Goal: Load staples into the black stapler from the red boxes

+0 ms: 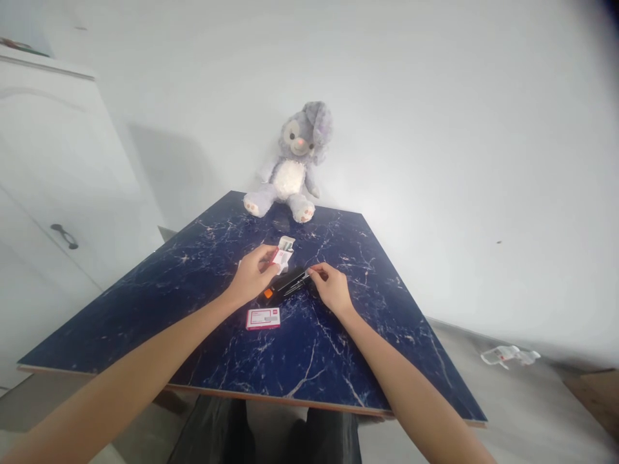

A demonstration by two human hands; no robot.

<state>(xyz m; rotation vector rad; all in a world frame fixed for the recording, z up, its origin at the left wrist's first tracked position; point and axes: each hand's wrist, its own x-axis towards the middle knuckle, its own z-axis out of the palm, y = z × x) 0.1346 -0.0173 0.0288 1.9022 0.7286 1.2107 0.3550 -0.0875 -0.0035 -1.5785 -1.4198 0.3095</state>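
Note:
My left hand [254, 274] grips a small red-and-white box [283, 256] whose top flap stands open, with grey metallic contents like staples showing inside. Just below it lies a black stapler [285, 287] with an orange patch at its near left end, its metal parts spread open toward the right. At the stapler's far right end, my right hand [331, 287] pinches a small silvery strip between thumb and forefinger; its exact shape is too small to tell. A second red-and-white box [263, 318], closed, lies flat nearer to me.
A grey plush rabbit [293, 171] sits at the far edge of the dark blue marbled table [193, 309], against the white wall. To the left stands a white cabinet [58, 174]. Clear plastic packaging [507, 356] lies on the floor at the right.

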